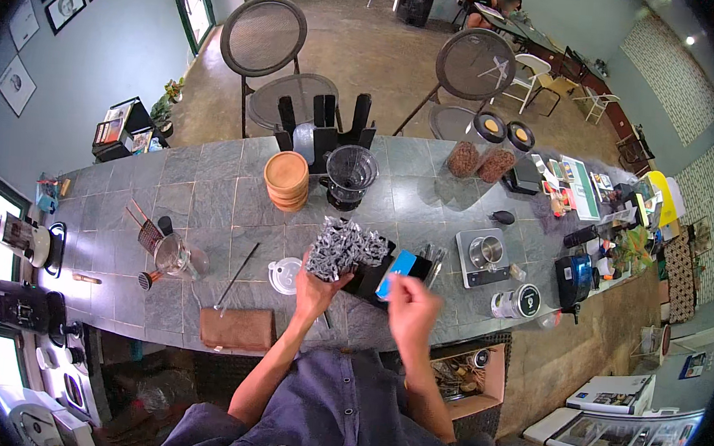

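Note:
A bushy grey bundle of crinkled strips [346, 249] rises above the counter's front half, gripped from below by my left hand [317, 294]. My right hand [414, 311] is raised to the right of it, slightly blurred, with its fingers curled closed. Whatever those fingers may hold is hidden. Just beyond them is a blue flat packet or card [402, 266], and I cannot tell if they touch it. Dark flat items [371, 282] show between my hands, partly covered. Left of the bundle lies a white round lid [284, 275].
A glass coffee dripper [350, 174] and stacked wooden dishes [286, 180] stand farther back. To the right sit a scale [477, 266] with a metal cup, a white canister [515, 301] and jars of beans [465, 152]. A brown cloth [237, 329] and glass jug [180, 257] lie left.

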A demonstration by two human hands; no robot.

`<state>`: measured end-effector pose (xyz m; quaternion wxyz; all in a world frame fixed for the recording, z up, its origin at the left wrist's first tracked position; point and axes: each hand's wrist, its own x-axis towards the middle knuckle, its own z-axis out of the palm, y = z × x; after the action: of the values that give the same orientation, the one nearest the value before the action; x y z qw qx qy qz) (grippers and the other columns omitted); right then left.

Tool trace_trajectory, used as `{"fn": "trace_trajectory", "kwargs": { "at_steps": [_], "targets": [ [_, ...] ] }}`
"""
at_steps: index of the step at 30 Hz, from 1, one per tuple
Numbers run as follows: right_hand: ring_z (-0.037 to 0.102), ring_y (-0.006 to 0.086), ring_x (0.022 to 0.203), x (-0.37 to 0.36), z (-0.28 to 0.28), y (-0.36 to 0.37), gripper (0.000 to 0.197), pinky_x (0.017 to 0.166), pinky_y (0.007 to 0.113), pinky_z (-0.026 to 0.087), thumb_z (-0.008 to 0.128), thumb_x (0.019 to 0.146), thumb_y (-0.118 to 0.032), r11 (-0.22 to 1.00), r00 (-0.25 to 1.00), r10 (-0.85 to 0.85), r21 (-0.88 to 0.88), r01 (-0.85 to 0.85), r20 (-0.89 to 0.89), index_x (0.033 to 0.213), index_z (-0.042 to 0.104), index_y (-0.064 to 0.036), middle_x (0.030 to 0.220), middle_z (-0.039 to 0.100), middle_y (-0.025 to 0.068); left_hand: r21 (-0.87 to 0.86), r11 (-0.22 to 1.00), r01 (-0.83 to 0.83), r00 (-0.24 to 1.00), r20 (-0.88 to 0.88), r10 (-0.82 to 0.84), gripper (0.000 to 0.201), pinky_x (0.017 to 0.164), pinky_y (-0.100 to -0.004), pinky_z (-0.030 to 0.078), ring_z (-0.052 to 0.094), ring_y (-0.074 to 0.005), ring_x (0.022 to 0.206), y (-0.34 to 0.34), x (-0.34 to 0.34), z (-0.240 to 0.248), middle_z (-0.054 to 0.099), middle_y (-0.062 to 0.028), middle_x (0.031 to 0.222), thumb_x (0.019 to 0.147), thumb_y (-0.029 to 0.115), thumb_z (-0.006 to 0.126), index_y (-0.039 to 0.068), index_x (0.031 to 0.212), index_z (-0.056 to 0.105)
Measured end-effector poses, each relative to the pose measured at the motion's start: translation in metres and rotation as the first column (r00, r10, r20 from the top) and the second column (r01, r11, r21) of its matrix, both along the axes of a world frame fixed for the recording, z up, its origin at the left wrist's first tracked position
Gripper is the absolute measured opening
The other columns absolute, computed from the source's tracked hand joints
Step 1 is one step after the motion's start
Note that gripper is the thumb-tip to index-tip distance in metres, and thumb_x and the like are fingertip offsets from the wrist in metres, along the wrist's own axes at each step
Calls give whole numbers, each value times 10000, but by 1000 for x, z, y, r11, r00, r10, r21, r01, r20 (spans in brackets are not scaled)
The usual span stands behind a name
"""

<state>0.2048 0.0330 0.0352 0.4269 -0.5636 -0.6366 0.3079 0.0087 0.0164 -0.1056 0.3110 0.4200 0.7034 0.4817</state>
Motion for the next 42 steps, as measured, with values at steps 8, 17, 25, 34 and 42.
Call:
{"fn": "trace_trajectory", "kwargs": {
  "at_steps": [8, 17, 25, 34, 42],
  "targets": [
    [769, 323, 756, 119, -151, 80, 267, 713, 420, 569, 840, 871, -217, 950, 860, -239, -76, 304, 450, 980, 799, 23, 835, 778, 198, 66, 998, 19, 998, 63, -23, 712, 980, -427, 558, 728, -338, 1135, 4, 5, 0, 747, -175, 1227, 720, 164, 969, -9, 1325, 636],
    [766, 412, 864, 106, -139, 83, 284, 799, 480, 591, 854, 828, -258, 904, 840, -287, -160, 397, 460, 935, 795, -2, 896, 782, 220, 12, 1000, 29, 999, 33, -29, 725, 993, -417, 555, 726, -319, 1149, 2, 1, -1, 738, -192, 1259, 729, 162, 967, -32, 1334, 620],
    [725, 167, 809, 87, -11, 50, 208, 761, 315, 571, 686, 1017, -83, 990, 899, -120, -117, 78, -420, 1191, 718, 26, 897, 776, 116, -21, 1000, 12, 996, 93, -10, 774, 983, -403, 560, 735, -303, 1135, 1, 4, 18, 760, -181, 1221, 726, 166, 975, -27, 1366, 587],
    [660, 86, 743, 38, 15, 7, 155, 572, 220, 496, 725, 998, -25, 888, 826, 184, -270, -372, -533, 1135, 757, 39, 946, 757, 94, 39, 999, 35, 999, 34, -36, 773, 984, -415, 560, 727, -334, 1160, 4, 2, -2, 748, -191, 1249, 734, 206, 971, -11, 1373, 595],
    [692, 175, 714, -20, -19, 2, 145, 618, 295, 570, 769, 966, -29, 957, 974, 226, 196, -215, -31, 1105, 770, 9, 965, 756, 111, 81, 996, 43, 995, 90, -50, 763, 974, -423, 562, 728, -339, 1150, 5, 0, -10, 744, -190, 1248, 741, 213, 965, -3, 1375, 599]
  ]
}}
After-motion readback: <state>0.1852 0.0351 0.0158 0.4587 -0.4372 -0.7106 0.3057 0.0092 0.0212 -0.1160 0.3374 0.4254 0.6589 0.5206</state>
